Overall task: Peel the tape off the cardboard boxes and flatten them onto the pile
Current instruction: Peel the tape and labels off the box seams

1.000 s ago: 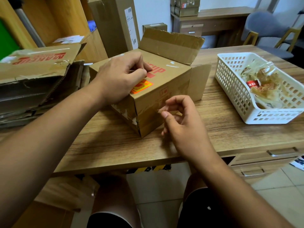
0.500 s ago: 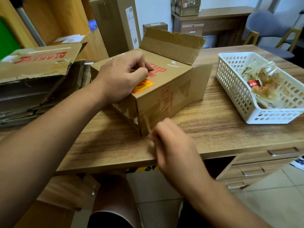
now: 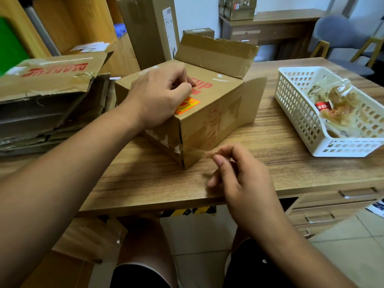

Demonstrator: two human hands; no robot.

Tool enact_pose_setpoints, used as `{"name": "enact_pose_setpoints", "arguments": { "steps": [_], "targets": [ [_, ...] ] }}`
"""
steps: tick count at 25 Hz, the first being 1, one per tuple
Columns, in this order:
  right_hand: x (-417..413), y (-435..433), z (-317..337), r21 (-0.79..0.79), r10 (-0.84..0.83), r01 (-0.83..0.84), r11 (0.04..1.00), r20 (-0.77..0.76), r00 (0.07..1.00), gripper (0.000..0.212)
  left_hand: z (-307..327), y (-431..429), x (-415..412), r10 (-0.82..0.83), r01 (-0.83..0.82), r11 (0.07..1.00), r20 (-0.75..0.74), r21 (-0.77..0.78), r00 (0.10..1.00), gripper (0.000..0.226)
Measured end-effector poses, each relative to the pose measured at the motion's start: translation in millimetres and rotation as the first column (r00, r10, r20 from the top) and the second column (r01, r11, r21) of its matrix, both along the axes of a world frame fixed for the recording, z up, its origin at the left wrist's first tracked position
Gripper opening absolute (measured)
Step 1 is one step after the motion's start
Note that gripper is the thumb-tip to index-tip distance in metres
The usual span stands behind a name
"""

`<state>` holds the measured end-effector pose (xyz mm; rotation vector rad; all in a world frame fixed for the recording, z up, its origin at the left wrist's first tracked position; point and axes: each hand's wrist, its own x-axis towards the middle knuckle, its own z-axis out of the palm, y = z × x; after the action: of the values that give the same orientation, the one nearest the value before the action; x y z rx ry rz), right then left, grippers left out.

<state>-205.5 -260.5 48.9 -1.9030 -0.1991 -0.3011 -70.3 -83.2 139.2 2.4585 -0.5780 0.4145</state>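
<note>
Tape wad (image 3: 336, 110) in white basket (image 3: 295, 104)

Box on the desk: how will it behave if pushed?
Probably light: the box has flaps standing open, though its inside is hidden. Likely to slide on the smooth desk rather than tip, being low and wide; the left hand rests on top. Walls look stiff.

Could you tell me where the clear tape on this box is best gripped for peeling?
Grip the loose end of the tape at the lower near corner of the box, where the right hand pinches it. Come from the near right: that end stands off the cardboard, while the rest lies flat. The left hand rests on the top.
</note>
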Motion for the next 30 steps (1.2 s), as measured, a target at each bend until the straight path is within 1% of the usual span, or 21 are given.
{"name": "enact_pose_setpoints", "arguments": {
  "steps": [2,4,5,7,9,11,13,14,15,16,18,20,23,26,30],
  "targets": [
    [9.0,-2.5,1.2,0.104,-0.008,0.011,0.995,-0.024,1.0,0.018,0.4,-7.8,-2.7,0.094,-0.098,0.993,0.056,0.062,0.994,0.031],
    [22.1,-7.3,-2.4,0.206,-0.041,0.042,0.978,-0.008,0.999,0.023,1.6,-18.2,-7.6,0.198,-0.214,0.967,0.124,0.138,0.972,0.041],
    [28.9,-12.4,-4.7,0.206,-0.076,0.074,0.976,0.005,0.997,0.027,3.2,-24.8,-12.0,0.225,-0.244,0.957,0.129,0.159,0.966,0.046],
    [40.1,-24.0,-6.3,0.146,-0.125,0.123,0.982,0.009,0.992,0.035,7.7,-36.0,-19.1,0.237,-0.251,0.947,0.09,0.202,0.967,0.054],
    [47.3,-36.0,-6.2,0.095,-0.125,0.124,0.988,-0.001,0.992,0.039,14.8,-39.8,-24.4,0.207,-0.21,0.937,0.039,0.281,0.978,0.061],
    [53.0,-47.0,-3.4,0.087,-0.142,0.145,0.986,-0.034,0.989,0.038,23.3,-34.8,-27.5,0.143,-0.123,0.908,-0.022,0.401,0.989,0.069],
    [55.5,-55.0,2.1,0.117,-0.137,0.146,0.982,-0.081,0.987,0.029,33.3,-27.4,-28.8,0.062,0.011,0.832,-0.113,0.555,0.992,0.082],
    [54.8,-57.2,5.2,0.12,-0.121,0.132,0.984,-0.093,0.988,0.023,37.0,-24.8,-27.3,0.018,0.082,0.788,-0.156,0.61,0.988,0.082],
    [52.4,-58.8,7.7,0.098,-0.107,0.116,0.988,-0.089,0.99,0.018,38.4,-23.1,-25.6,-0.02,0.145,0.76,-0.2,0.634,0.98,0.081],
    [49.5,-60.1,9.6,0.049,-0.105,0.108,0.993,-0.061,0.993,0.015,38.1,-22.3,-23.8,-0.044,0.188,0.758,-0.238,0.625,0.97,0.078],
    [42.5,-61.4,12.4,-0.08,-0.126,0.129,0.988,0.037,0.991,0.015,33.4,-22.7,-21.8,-0.054,0.201,0.814,-0.273,0.545,0.96,0.075],
    [33.9,-58.0,13.1,-0.151,-0.145,0.163,0.975,0.123,0.982,0.018,28.3,-27.0,-21.7,-0.039,0.17,0.857,-0.268,0.487,0.963,0.075],
    [17.8,-38.6,2.9,-0.254,-0.121,0.166,0.953,0.183,0.976,0.02,24.4,-39.2,-25.5,0.015,0.102,0.855,-0.22,0.508,0.975,0.072],
    [2.0,-15.2,-4.6,-0.259,-0.115,0.157,0.953,0.171,0.979,0.019,20.9,-43.2,-25.6,0.03,0.067,0.857,-0.18,0.51,0.983,0.07],
    [0.2,-2.5,-12.5,-0.255,-0.16,0.212,0.943,0.21,0.964,0.017,17.8,-43.1,-26.0,0.035,0.055,0.86,-0.167,0.507,0.985,0.073]
  ]
}}
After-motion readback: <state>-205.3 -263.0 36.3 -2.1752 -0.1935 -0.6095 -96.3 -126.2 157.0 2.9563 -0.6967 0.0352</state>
